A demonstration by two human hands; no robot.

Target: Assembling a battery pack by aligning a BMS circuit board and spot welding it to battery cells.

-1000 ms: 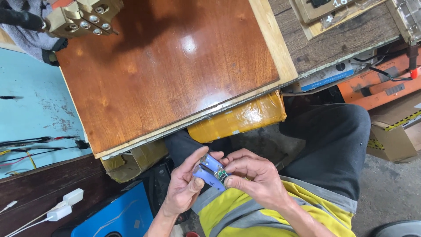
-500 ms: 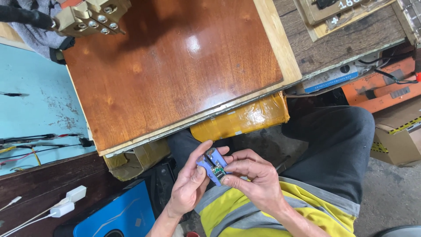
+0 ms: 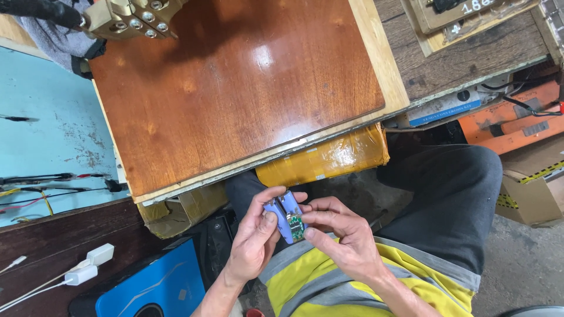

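Over my lap, both hands hold a small blue-violet pack [image 3: 281, 212] with a little green circuit board [image 3: 295, 225] on its side. My left hand [image 3: 254, 242] grips the pack from the left, thumb on its face. My right hand [image 3: 339, 236] pinches the right side, thumb and forefinger at the green board. The pack sits just below the front edge of a glossy brown wooden board [image 3: 235, 88].
A yellow taped block [image 3: 323, 158] sits under the board's edge. A tan device with round metal terminals [image 3: 130, 16] lies at the board's far left corner. Left are a light blue surface with wires [image 3: 41, 188], white plugs [image 3: 94, 263] and a blue case [image 3: 150, 287]. Orange boxes [image 3: 517, 120] stand right.
The view has shifted slightly. My hands still hold the pack in the same place, and my right fingers have shifted a little on the green board.
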